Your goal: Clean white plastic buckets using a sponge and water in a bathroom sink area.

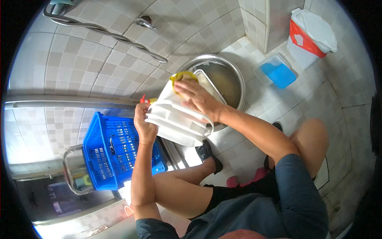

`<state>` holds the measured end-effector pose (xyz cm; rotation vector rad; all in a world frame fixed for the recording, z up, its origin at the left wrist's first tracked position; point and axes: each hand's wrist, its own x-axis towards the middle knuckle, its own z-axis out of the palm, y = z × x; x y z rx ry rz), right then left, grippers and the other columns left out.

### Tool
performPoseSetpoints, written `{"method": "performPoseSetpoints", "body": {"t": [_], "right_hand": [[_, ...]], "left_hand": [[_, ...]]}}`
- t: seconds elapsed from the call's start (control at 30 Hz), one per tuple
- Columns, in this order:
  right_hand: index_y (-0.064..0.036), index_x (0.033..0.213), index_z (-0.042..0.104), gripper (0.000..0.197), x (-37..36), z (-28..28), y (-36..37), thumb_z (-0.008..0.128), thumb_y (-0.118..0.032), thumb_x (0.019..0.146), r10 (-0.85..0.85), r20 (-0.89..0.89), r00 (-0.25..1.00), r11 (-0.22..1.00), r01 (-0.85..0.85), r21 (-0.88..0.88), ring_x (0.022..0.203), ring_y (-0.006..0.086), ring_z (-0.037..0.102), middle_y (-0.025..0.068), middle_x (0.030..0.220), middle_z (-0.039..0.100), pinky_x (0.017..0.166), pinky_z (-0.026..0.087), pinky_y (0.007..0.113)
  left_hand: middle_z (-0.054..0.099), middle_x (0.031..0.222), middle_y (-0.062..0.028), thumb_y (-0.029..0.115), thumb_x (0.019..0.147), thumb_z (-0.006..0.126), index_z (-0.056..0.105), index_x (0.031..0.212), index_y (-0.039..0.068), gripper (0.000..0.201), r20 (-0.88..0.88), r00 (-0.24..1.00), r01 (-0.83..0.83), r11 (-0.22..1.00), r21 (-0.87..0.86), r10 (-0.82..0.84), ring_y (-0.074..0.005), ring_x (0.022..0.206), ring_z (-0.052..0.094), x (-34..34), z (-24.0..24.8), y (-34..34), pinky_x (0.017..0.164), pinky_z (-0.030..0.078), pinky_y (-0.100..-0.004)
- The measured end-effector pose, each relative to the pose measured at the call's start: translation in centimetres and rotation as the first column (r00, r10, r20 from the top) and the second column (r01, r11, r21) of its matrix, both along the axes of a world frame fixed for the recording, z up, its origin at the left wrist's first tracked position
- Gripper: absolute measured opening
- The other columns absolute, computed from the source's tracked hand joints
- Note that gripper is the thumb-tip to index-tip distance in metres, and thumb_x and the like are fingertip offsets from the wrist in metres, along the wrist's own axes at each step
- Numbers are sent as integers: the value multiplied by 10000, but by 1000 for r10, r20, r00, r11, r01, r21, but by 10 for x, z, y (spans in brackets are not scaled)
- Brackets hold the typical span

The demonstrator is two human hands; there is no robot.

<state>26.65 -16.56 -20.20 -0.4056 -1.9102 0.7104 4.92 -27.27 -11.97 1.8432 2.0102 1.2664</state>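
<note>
A white plastic bucket (pixel 165 95) with a thin white handle is tilted on its side in front of me, partly over the basin. My left hand (pixel 145 124) is closed round its ribbed edge at the left. Across the bucket's far end lies my right hand (pixel 197 97), its fingers pressing a yellow-edged scrubbing cloth (pixel 184 75) against the white surface. Most of that cloth is under the fingers. Beyond stands a round metal basin (pixel 238 75) of cloudy water, with a rectangular metal-rimmed tray (pixel 215 90) slanting in it.
A blue plastic basket (pixel 119 147) is left of my left arm. Farther right on the tiled floor are a clear box with blue contents (pixel 281 75) and a white bin (pixel 302 55) with a red liner. A metal hose (pixel 107 34) hangs along the wall near a tap (pixel 145 22).
</note>
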Motion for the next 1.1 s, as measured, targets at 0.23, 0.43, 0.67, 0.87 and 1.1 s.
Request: {"method": "performPoseSetpoints", "body": {"t": [0.23, 0.43, 0.67, 0.87, 1.1], "right_hand": [[-20, 1476, 445, 571, 11, -6, -20, 314, -406, 1077, 320, 85, 944, 947, -321, 10, 1478, 347, 293, 163, 1548, 402, 1244, 187, 464], [10, 1401, 526, 632, 9, -19, 16, 296, -480, 1074, 144, 151, 978, 989, -138, -46, 1463, 355, 321, 211, 1525, 427, 1227, 206, 462], [62, 1397, 508, 575, 7, 5, -28, 345, -393, 1085, 366, -5, 931, 925, -364, -108, 1430, 371, 381, 227, 1474, 479, 1205, 271, 467], [54, 1358, 521, 530, 15, -3, -4, 365, -368, 1078, 60, -178, 982, 980, -92, -176, 1396, 431, 391, 256, 1403, 517, 1186, 268, 517], [69, 1521, 297, 693, 11, 22, -42, 297, -460, 1073, 127, -206, 970, 979, -156, -131, 1498, 395, 239, 250, 1565, 325, 1238, 155, 483]], "left_hand": [[655, 972, -22, -47, 876, 671, 585, 1035, 37, 199, -17, 995, -98, 989, -107, 97, -98, 887, 588, -20, -4, -2, 818, 475, -240], [658, 985, -29, -22, 904, 662, 580, 1073, 24, 194, 173, 981, 111, 988, -109, -91, -101, 895, 597, -8, -12, 2, 822, 486, -257], [683, 1056, -82, -9, 915, 617, 605, 1048, 27, 139, 356, 928, -63, 988, -141, 110, -141, 911, 629, -35, -11, -2, 826, 513, -288], [671, 993, -67, 0, 910, 600, 613, 1095, 11, 185, 498, 839, -146, 973, -181, 219, -140, 889, 635, -39, -17, 1, 770, 515, -278], [641, 1108, -154, -26, 781, 562, 570, 1215, -37, 434, 737, 533, -277, 909, -313, 416, -316, 1011, 641, -43, -10, 0, 907, 527, -435]]}}
